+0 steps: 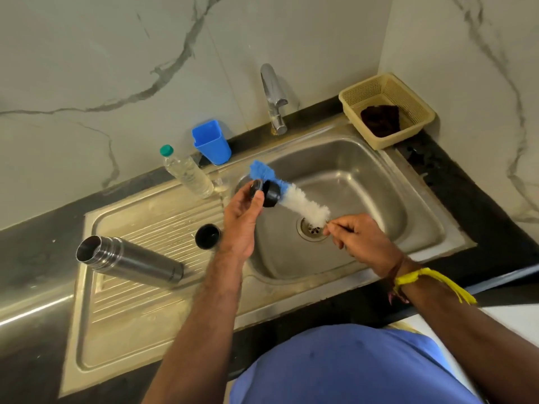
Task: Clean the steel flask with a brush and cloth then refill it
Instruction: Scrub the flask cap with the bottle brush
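Head view, over a steel sink (364, 176) set in a dark counter (478, 205). The left hand (243, 225) is raised above the basin's left edge, its fingers and thumb curled round a small black stopper (269, 193) — the flask's inner plug, by its shape. The right hand (360, 236) is over the drain (312, 230), fingers closed in a pinch on the thin wire handle of a bottle brush (303, 204). The brush runs diagonally up and left from that hand; its white bristles lie against the stopper, and its blue tip shows beyond the stopper, behind the left hand's fingertips. Whether the bristles pass through the stopper or merely alongside it cannot be told.

The steel flask (128, 259) lies on its side on the ribbed drainboard (163, 228), well apart from both hands, open mouth toward the left. A black cup-shaped cap (207, 236) stands mouth up on the drainboard, just beside the left wrist.

At the back — a clear plastic bottle (188, 173) with a green cap, a blue plastic holder (211, 142), and a chrome tap (274, 97). A beige basket (408, 94) on the counter's far right corner holds a dark brown cloth (380, 121). A yellow thread band (414, 278) circles the right wrist.
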A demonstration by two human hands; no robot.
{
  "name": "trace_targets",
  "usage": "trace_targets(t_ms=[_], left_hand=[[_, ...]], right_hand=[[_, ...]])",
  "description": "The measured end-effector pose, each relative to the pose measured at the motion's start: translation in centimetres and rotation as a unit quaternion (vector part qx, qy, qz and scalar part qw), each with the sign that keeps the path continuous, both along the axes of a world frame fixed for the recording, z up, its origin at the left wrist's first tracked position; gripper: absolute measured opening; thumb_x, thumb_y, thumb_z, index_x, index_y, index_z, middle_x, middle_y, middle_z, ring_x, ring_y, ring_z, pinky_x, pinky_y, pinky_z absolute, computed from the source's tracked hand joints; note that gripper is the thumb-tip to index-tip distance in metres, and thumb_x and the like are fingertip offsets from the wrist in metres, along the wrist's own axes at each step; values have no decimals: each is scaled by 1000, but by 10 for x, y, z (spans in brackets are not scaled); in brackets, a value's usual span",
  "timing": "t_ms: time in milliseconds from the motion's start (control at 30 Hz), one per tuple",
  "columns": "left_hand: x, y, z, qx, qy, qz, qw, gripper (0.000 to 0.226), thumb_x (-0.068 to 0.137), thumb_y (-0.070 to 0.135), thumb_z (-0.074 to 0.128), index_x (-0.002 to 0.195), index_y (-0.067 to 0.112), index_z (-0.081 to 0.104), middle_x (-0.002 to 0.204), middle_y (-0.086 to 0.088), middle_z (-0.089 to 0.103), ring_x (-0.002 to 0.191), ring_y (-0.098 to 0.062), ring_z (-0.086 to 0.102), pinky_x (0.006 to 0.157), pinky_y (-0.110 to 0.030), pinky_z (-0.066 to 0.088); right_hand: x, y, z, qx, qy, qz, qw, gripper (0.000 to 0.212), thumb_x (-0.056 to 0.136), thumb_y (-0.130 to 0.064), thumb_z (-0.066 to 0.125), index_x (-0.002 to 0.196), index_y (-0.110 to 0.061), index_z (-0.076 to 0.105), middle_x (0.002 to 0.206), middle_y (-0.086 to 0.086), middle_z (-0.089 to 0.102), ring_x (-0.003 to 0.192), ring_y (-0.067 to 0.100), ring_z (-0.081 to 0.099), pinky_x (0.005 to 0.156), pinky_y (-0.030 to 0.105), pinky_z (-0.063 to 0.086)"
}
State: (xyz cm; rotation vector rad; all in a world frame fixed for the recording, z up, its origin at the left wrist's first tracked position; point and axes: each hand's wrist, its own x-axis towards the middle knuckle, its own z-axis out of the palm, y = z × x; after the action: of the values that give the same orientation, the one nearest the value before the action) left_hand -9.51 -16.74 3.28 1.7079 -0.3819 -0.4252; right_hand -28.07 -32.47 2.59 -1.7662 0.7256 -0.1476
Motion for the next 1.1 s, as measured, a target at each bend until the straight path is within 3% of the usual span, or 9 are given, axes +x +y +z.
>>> trace_targets(t_ms=[67, 200, 367, 500, 633, 767, 867, 933, 1100], left_hand=[[5, -1, 0, 25, -74, 30, 997, 21, 101, 11, 57, 117, 22, 66, 99, 13, 78, 92, 3, 69, 80, -15, 52], [18, 3, 12, -14, -38, 45, 998, 29, 99, 6, 61, 128, 7, 63, 111, 2, 75, 106, -6, 68, 94, -24, 52], [3, -14, 16, 31, -116, 36, 992, 29, 90, 10, 76, 117, 9, 65, 92, 8, 67, 73, 6, 59, 72, -11, 50], [12, -12, 21, 43, -190, 75, 978, 30, 86, 5, 78, 114, 7, 66, 92, 9, 67, 74, 11, 62, 70, -6, 49], [15, -15, 12, 113, -260, 13, 959, 39, 82, 13, 82, 118, 7, 67, 106, -5, 73, 92, -11, 70, 81, -21, 58], [32, -7, 17, 106, -327, 44, 938, 40, 85, 12, 80, 121, 5, 65, 115, -13, 70, 100, -26, 70, 87, -33, 60], [37, -6, 17, 159, -363, 22, 918, 42, 88, 16, 78, 126, 7, 63, 120, -16, 66, 104, -27, 68, 91, -39, 60], [35, -9, 12, 162, -337, 44, 926, 41, 88, 18, 78, 126, 8, 63, 122, -15, 66, 107, -26, 67, 92, -41, 60], [28, -15, 12, 196, -284, 69, 936, 40, 87, 19, 79, 123, 8, 65, 121, -12, 68, 111, -25, 64, 99, -39, 54]], right_hand=[[5, 5, 4, 95, 21, 14, 995, 24, 102, -17, 55, 91, -9, 75, 60, -1, 55, 38, 3, 36, 37, 20, 25], [-9, 10, 8, 233, 43, 44, 971, 27, 105, -20, 50, 97, -5, 70, 60, 1, 49, 40, 6, 24, 40, 18, 16], [1, 11, 12, 324, 44, 9, 945, 26, 106, -19, 46, 97, -5, 66, 57, 0, 43, 38, 4, 20, 39, 12, 13], [-20, 2, 16, 363, 72, 30, 929, 22, 105, -19, 48, 99, -5, 64, 59, 0, 41, 37, 2, 18, 37, 10, 13], [-7, 11, 23, 394, 84, 12, 915, 23, 106, -18, 44, 99, -5, 62, 57, -1, 39, 35, 1, 18, 36, 9, 13], [-14, 10, 29, 434, 67, 6, 898, 23, 106, -19, 43, 96, -7, 60, 57, -1, 37, 34, 0, 17, 35, 8, 14], [-14, 8, 29, 434, 74, -8, 898, 23, 106, -19, 44, 97, -6, 60, 57, -1, 37, 34, 1, 18, 34, 9, 14], [-8, 12, 30, 408, 71, -9, 910, 24, 106, -20, 44, 98, -5, 61, 57, 0, 38, 34, 1, 19, 35, 10, 14], [-16, 24, 25, 192, 70, -35, 978, 25, 103, -19, 54, 94, -4, 72, 58, 2, 48, 36, 5, 27, 35, 17, 21]])
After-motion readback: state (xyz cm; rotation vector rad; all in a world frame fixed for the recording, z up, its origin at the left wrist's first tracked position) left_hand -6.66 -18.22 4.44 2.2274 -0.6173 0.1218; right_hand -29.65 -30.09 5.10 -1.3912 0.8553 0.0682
